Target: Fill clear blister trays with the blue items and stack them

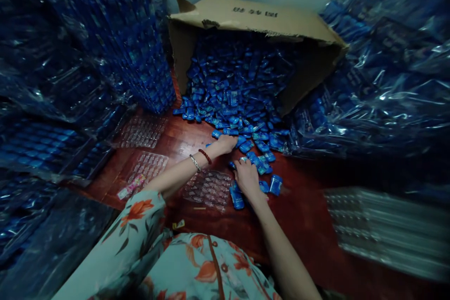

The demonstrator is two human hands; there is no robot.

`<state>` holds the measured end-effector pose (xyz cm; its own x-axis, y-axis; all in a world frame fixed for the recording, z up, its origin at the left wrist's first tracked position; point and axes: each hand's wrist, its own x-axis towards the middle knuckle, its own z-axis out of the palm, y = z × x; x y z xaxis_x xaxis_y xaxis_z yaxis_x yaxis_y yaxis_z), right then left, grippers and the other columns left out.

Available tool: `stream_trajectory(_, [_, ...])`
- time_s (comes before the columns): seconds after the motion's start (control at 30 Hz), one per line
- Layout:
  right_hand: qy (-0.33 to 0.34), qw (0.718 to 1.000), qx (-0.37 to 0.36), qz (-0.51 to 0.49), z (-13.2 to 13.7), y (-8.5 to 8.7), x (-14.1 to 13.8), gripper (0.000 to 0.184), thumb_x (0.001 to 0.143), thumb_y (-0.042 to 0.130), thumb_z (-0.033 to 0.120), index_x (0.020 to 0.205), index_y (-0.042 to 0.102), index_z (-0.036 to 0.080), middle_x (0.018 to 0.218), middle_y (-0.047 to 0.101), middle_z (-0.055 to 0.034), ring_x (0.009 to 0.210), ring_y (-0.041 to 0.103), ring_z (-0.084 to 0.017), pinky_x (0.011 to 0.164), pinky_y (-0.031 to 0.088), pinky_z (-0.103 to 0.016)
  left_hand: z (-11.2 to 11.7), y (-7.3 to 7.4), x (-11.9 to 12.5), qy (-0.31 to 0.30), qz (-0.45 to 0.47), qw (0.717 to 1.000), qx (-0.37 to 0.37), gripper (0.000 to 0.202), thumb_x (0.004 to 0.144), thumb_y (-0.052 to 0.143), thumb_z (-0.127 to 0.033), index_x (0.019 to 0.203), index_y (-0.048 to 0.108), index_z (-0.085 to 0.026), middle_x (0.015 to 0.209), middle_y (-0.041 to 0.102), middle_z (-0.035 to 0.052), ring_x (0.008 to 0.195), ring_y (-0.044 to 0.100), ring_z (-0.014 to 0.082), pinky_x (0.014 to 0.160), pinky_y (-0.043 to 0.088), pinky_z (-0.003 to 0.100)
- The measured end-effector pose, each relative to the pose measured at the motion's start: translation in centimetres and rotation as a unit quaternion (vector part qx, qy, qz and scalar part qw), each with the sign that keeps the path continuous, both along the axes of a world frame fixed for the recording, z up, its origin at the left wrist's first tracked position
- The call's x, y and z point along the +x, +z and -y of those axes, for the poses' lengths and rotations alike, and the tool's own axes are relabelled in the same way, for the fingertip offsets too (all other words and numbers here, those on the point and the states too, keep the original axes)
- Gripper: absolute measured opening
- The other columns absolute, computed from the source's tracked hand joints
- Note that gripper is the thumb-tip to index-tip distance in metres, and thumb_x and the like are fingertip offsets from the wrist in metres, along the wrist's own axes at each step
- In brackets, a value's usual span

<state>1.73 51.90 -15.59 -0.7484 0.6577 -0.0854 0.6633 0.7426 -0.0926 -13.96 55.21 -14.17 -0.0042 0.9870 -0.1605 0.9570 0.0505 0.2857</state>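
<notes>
A cardboard box [253,16] lies tipped on its side, spilling a heap of small blue packets [232,98] onto the red wooden floor [305,211]. My left hand [227,144], with a bead bracelet and a bangle at the wrist, reaches into the near edge of the heap, its fingers curled over packets. Closer to me, my right hand [247,177] rests palm down on a few loose blue packets [276,183], with the fingers bent among them. A clear plastic blister tray [207,188] lies on the floor just under my left forearm.
Stacks of filled blue trays wrapped in plastic [116,33] rise at the left, and more wrapped bundles [386,79] at the right. Empty clear trays [142,131] lie on the floor at left; a stack of clear trays [390,229] sits at lower right.
</notes>
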Motion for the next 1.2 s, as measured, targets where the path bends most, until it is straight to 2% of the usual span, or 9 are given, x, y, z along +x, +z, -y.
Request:
stream_trajectory(0.1, [-0.012, 0.993, -0.063, -0.096, -0.4, -0.1, 0.6, 0.039, 0.084, 0.048, 0.016, 0.123, 0.051, 0.016, 0.110, 0.061, -0.0126, 0.106, 0.050, -0.026, 0.083, 0.042, -0.037, 2.1, 0.6, -1.5, -0.002, 0.021, 0.999, 0.027, 0.025, 0.084, 0.050, -0.011, 0.107, 0.058, -0.015, 0.106, 0.063, 0.0122, 0.096, 0.061, 0.0222, 0.082, 0.046, 0.030])
stream_trajectory(0.17, [-0.041, 0.965, -0.139, -0.219, -0.4, -0.3, 1.7, 0.045, 0.086, 0.048, 0.024, 0.131, 0.043, 0.019, 0.113, 0.061, -0.0095, 0.101, 0.054, -0.023, 0.080, 0.044, -0.034, 4.8, 0.9, -2.9, 0.025, 0.107, 0.989, 0.098, 0.025, 0.087, 0.050, -0.018, 0.111, 0.056, -0.017, 0.111, 0.061, 0.0107, 0.100, 0.059, 0.0206, 0.085, 0.045, 0.030])
stream_trajectory(0.27, [-0.135, 0.867, -0.288, -0.383, 0.5, -0.8, 3.0, 0.047, 0.083, 0.053, 0.041, 0.125, 0.046, 0.021, 0.087, 0.063, -0.0025, 0.071, 0.058, -0.017, 0.062, 0.047, -0.029, 9.8, 0.4, -4.5, 0.128, 0.305, 0.923, 0.196, 0.028, 0.087, 0.052, -0.030, 0.110, 0.057, -0.017, 0.106, 0.063, 0.0072, 0.095, 0.059, 0.0184, 0.083, 0.046, 0.029])
stream_trajectory(0.4, [-0.238, 0.724, -0.437, -0.477, 2.4, -1.4, 2.4, 0.047, 0.073, 0.063, 0.047, 0.109, 0.046, 0.021, 0.067, 0.056, 0.0051, 0.050, 0.051, -0.011, 0.045, 0.045, -0.024, 15.4, -1.7, -4.6, 0.271, 0.468, 0.830, 0.138, 0.040, 0.080, 0.058, -0.042, 0.108, 0.057, -0.014, 0.087, 0.062, 0.0032, 0.069, 0.059, 0.0139, 0.062, 0.048, 0.024])
stream_trajectory(0.53, [-0.240, 0.676, -0.468, -0.516, 3.2, -1.7, 0.5, 0.045, 0.067, 0.069, 0.042, 0.099, 0.044, 0.023, 0.076, 0.058, 0.0048, 0.060, 0.058, -0.012, 0.054, 0.053, -0.026, 18.2, -3.3, -3.9, 0.320, 0.497, 0.799, 0.110, 0.046, 0.080, 0.054, -0.045, 0.115, 0.055, -0.015, 0.080, 0.058, 0.0012, 0.060, 0.055, 0.0116, 0.055, 0.045, 0.023])
stream_trajectory(0.67, [-0.198, 0.703, -0.455, -0.510, 2.8, -2.2, -0.2, 0.039, 0.072, 0.066, 0.036, 0.105, 0.049, 0.022, 0.086, 0.061, 0.0010, 0.076, 0.062, -0.013, 0.069, 0.055, -0.028, 19.8, -3.7, -4.0, 0.293, 0.402, 0.851, 0.168, 0.033, 0.081, 0.057, -0.039, 0.104, 0.066, -0.017, 0.092, 0.059, 0.0046, 0.084, 0.055, 0.0158, 0.073, 0.045, 0.026])
stream_trajectory(0.77, [-0.158, 0.756, -0.415, -0.481, 2.8, -2.9, 0.0, 0.036, 0.076, 0.062, 0.034, 0.108, 0.053, 0.021, 0.099, 0.062, -0.0035, 0.087, 0.062, -0.016, 0.077, 0.053, -0.031, 21.0, -3.8, -4.2, 0.268, 0.369, 0.875, 0.163, 0.034, 0.077, 0.064, -0.034, 0.108, 0.065, -0.019, 0.095, 0.059, 0.0044, 0.089, 0.055, 0.0165, 0.082, 0.045, 0.029])
stream_trajectory(0.93, [-0.042, 0.880, -0.251, -0.402, 3.5, -3.3, 0.5, 0.022, 0.085, 0.051, 0.027, 0.105, 0.056, 0.019, 0.101, 0.063, -0.0060, 0.094, 0.061, -0.019, 0.087, 0.048, -0.035, 22.0, -3.1, -3.8, 0.249, 0.290, 0.903, 0.194, 0.030, 0.081, 0.062, -0.032, 0.108, 0.064, -0.018, 0.098, 0.061, 0.0063, 0.092, 0.057, 0.0181, 0.083, 0.046, 0.031])
stream_trajectory(1.2, [0.098, 0.955, -0.114, -0.254, 3.3, -2.5, 0.3, 0.035, 0.088, 0.036, 0.011, 0.118, 0.054, 0.017, 0.098, 0.060, -0.0102, 0.092, 0.054, -0.022, 0.084, 0.047, -0.037, 20.5, -1.7, -3.1, 0.140, 0.136, 0.970, 0.142, 0.019, 0.092, 0.043, -0.025, 0.105, 0.054, -0.017, 0.094, 0.061, 0.0063, 0.083, 0.059, 0.0172, 0.074, 0.046, 0.028])
